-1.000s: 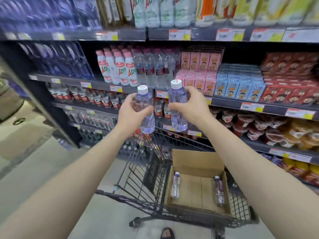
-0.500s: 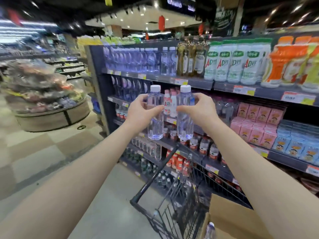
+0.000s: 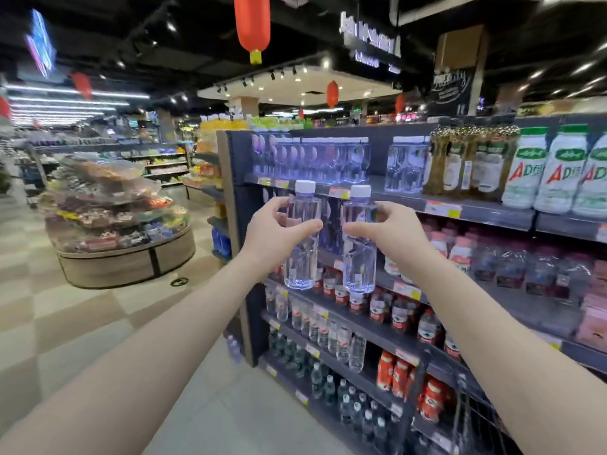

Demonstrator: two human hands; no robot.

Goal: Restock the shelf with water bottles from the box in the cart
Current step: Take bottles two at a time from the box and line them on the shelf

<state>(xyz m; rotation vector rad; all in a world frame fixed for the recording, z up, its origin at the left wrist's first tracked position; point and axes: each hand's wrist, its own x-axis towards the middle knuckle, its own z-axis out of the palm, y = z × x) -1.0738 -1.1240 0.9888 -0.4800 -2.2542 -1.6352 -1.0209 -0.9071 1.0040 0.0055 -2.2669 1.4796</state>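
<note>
Two upright water-filled bottles; left hand (image 3: pixel 274 233) grips one (image 3: pixel 302 238); right hand (image 3: pixel 382 231) another (image 3: pixel 359 244).

A: What are the two water bottles made of?

B: Clear, glossy plastic. The left bottle (image 3: pixel 302 238) and the right bottle (image 3: pixel 359 244) both have smooth, matt white caps.

A: And the shelf (image 3: pixel 476 210) behind them?

B: Dark and matt, looking like painted metal, with paper price tags (image 3: pixel 442 209) along its edge. The floor (image 3: pixel 82 323) below the shelf is smooth, faintly shiny tile.
</note>
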